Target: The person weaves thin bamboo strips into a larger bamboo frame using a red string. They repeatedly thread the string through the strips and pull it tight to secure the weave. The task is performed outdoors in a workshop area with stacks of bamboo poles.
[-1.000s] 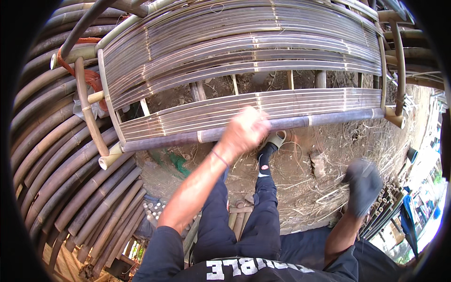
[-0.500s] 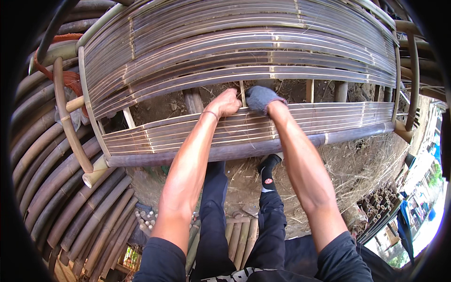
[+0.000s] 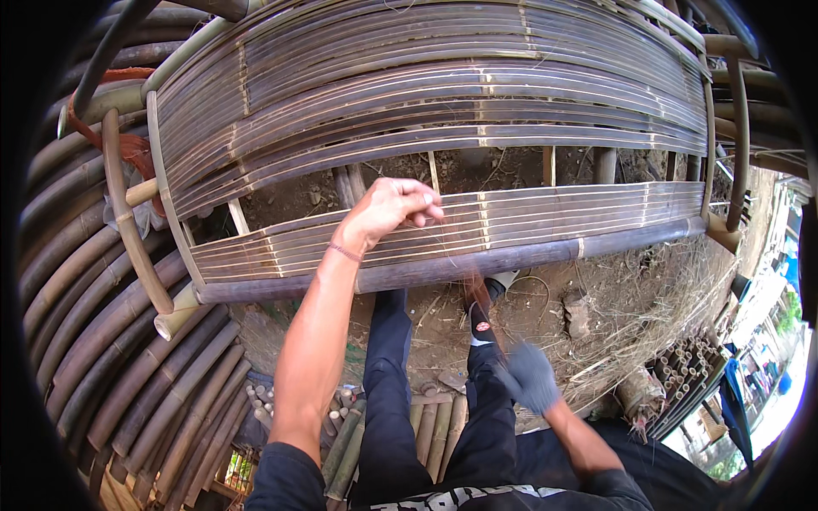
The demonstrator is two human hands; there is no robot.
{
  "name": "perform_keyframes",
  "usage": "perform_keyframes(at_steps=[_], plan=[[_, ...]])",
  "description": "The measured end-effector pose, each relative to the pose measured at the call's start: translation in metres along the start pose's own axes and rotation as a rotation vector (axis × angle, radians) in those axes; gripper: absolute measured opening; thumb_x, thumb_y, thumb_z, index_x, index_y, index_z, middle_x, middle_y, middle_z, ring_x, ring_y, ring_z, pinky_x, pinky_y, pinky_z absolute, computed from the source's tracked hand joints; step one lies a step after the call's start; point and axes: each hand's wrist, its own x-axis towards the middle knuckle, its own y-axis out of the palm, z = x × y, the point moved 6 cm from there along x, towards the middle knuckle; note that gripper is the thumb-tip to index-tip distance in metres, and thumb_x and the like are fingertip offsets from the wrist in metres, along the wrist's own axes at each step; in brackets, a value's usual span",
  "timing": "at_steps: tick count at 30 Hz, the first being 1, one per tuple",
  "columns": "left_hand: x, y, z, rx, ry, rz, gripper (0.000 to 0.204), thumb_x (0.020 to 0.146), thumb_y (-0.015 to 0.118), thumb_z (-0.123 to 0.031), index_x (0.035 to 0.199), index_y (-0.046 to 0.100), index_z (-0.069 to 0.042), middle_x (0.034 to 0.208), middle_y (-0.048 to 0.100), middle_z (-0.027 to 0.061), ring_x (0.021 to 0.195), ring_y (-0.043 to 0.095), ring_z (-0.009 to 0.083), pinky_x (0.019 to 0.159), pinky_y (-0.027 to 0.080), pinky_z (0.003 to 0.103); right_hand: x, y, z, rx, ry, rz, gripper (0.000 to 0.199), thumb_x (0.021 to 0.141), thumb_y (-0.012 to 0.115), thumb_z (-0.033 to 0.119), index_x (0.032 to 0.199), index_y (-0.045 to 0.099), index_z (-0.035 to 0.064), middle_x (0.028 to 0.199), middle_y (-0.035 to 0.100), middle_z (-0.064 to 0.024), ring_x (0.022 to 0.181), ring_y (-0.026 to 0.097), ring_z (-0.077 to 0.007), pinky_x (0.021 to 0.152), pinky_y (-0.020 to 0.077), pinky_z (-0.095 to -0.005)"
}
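Observation:
My bare left hand (image 3: 394, 209), a thin band round its wrist, is raised over the front slats (image 3: 579, 209) of a bamboo bench. Its fingers are pinched together at a thin reddish-brown strand (image 3: 446, 243). Downward from there the strand runs past the front rail (image 3: 400, 276) and smears with motion. My right hand (image 3: 530, 378), in a grey glove, is low beside my right leg, clear of the bench; its fingers are blurred, so their grip cannot be made out. Between the front slats and the rear slats (image 3: 409, 94) lies an open gap crossed by narrow supports.
Curved bamboo poles (image 3: 111, 341) are stacked along the left. Bench armrests (image 3: 128, 213) rise at both ends. A bundle of cut bamboo (image 3: 682, 375) lies at right, near a flat stone (image 3: 577, 313) and dry straw on the dirt. Short bamboo lengths are between my legs.
Both hands have come away from the gap in the bench. The left rose slightly toward me; the gloved right swung down and back to my right leg. The strand now shows below the left hand.

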Motion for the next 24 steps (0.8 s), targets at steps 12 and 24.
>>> perform_keyframes(at_steps=[12,24], plan=[[0.032,0.009,0.048,1.192,0.327,-0.567,0.042,0.104,0.042,-0.036,0.090,0.068,-0.006,0.089,0.068,0.0156,0.087,0.063,0.0344,0.087,0.042,0.047,-0.581,0.067,-0.151,-0.367,1.483,0.814,0.032,0.095,0.053,0.036,0.104,0.076,0.0146,0.108,0.073,-0.0144,0.100,0.070,-0.0304,0.084,0.0554,-0.0436],[0.031,0.004,0.062,1.135,0.306,-0.349,0.047,0.101,0.049,-0.031,0.136,0.051,-0.001,0.107,0.066,0.0149,0.103,0.059,0.0303,0.100,0.033,0.048,0.163,-0.074,0.009,-0.063,0.262,-0.755,0.044,0.076,0.078,0.019,0.114,0.063,0.0026,0.108,0.064,-0.0149,0.099,0.061,-0.0356,0.087,0.0481,-0.0450]])
